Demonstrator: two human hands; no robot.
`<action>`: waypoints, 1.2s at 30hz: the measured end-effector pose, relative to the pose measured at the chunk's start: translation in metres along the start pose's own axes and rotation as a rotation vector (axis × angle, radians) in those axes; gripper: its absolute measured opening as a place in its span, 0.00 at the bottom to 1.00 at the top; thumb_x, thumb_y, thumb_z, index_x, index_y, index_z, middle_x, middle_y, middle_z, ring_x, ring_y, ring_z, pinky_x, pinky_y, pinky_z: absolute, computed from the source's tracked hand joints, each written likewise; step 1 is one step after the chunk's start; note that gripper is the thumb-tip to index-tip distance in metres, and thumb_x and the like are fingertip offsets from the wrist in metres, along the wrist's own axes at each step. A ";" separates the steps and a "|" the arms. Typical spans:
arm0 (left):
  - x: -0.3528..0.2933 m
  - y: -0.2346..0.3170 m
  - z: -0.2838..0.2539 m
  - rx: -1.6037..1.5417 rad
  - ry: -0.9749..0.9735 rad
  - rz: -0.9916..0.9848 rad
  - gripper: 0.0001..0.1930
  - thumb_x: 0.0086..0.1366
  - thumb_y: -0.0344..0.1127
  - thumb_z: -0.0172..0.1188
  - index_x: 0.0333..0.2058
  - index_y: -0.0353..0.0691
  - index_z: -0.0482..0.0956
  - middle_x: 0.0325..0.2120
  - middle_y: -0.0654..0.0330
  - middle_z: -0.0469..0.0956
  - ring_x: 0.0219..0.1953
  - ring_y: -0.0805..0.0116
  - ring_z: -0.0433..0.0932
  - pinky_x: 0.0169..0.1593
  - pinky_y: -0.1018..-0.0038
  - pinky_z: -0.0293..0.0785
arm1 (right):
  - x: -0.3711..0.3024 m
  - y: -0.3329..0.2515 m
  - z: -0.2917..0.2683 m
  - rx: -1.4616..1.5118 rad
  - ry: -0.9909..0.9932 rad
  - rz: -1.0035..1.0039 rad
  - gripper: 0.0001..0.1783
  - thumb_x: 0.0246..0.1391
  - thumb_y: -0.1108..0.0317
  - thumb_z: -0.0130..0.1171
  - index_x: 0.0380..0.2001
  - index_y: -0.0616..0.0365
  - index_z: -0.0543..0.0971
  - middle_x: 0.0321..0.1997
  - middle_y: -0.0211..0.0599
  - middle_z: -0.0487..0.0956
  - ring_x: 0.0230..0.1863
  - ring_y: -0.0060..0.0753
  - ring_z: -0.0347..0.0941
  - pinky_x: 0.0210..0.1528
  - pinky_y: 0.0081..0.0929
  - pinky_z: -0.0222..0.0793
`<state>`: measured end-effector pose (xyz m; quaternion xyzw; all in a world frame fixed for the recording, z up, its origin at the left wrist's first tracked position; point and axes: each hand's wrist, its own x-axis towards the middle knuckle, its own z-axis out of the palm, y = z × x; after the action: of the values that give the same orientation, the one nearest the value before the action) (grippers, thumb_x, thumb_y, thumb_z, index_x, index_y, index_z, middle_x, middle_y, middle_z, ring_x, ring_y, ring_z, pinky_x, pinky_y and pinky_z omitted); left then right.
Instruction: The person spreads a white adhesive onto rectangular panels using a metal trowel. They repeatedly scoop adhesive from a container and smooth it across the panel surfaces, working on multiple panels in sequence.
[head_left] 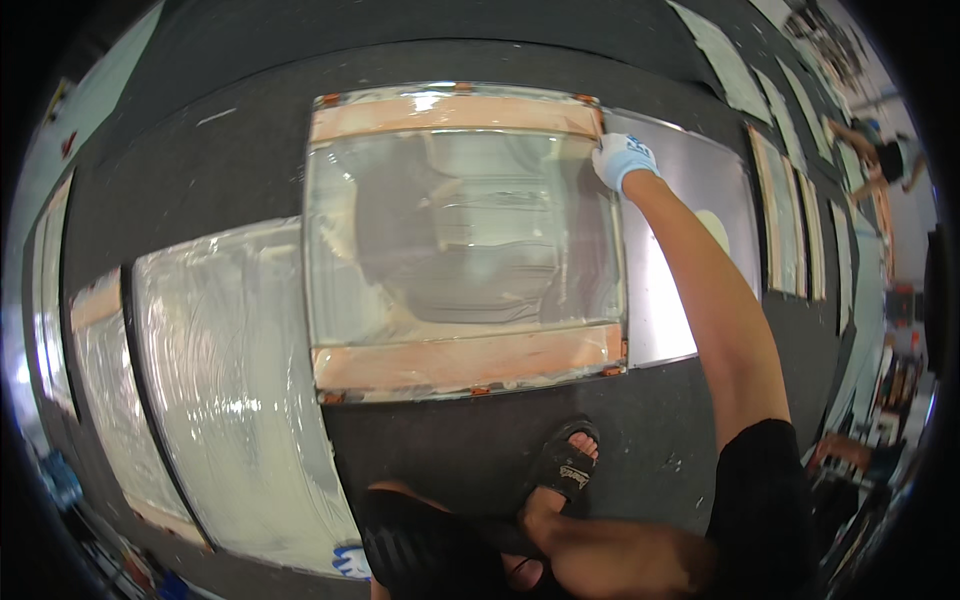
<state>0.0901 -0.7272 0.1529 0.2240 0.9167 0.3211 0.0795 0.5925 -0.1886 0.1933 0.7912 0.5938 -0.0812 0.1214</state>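
In front of me lies a large rectangular panel (400, 240) coated with a wet, glossy cream layer, streaked grey in the middle. Wooden strips (470, 362) run along its near and far ends, and small orange-brown pieces sit along its outer edges. My right hand (622, 163), in a white and light-blue glove, is closed at the panel's right edge near the far corner. Its fingertips and whatever they grip are hidden. My left hand (350, 562), in a white and blue glove, shows only in part at the lower edge beside another coated panel (225, 400); its fingers are unclear.
A shiny metal sheet (665, 290) lies against the panel's right side, with a pale patch (714, 230) on it. Narrower panels (778, 215) lie farther right, and others at the left. My sandalled foot (572, 460) stands on the dark floor. Another person (890, 160) bends at the far right.
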 end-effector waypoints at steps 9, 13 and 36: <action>-0.010 -0.050 -0.086 -0.433 0.399 -0.570 0.25 0.76 0.46 0.47 0.67 0.42 0.65 0.64 0.52 0.66 0.67 0.56 0.64 0.70 0.60 0.57 | 0.014 -0.071 0.039 -0.081 -0.022 -0.272 0.21 0.62 0.61 0.50 0.52 0.59 0.81 0.52 0.54 0.81 0.54 0.54 0.79 0.56 0.43 0.73; -0.021 -0.111 -0.167 -0.192 0.566 -0.459 0.25 0.76 0.46 0.46 0.62 0.35 0.69 0.63 0.53 0.69 0.66 0.58 0.65 0.71 0.62 0.56 | 0.058 -0.058 0.055 -0.007 -0.015 -0.529 0.21 0.66 0.58 0.52 0.54 0.62 0.78 0.49 0.54 0.82 0.49 0.52 0.81 0.52 0.41 0.76; 0.044 -0.336 -0.080 0.994 0.272 -0.410 0.35 0.72 0.48 0.48 0.71 0.34 0.57 0.74 0.45 0.49 0.73 0.47 0.53 0.72 0.53 0.50 | -0.072 -0.031 0.001 -0.213 -0.059 -0.296 0.25 0.66 0.51 0.48 0.54 0.56 0.80 0.51 0.57 0.81 0.52 0.58 0.79 0.51 0.49 0.74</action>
<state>-0.0926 -0.9843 0.0053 0.0080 0.9848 -0.1461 -0.0939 0.5428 -0.2468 0.2088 0.6750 0.7052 -0.0580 0.2088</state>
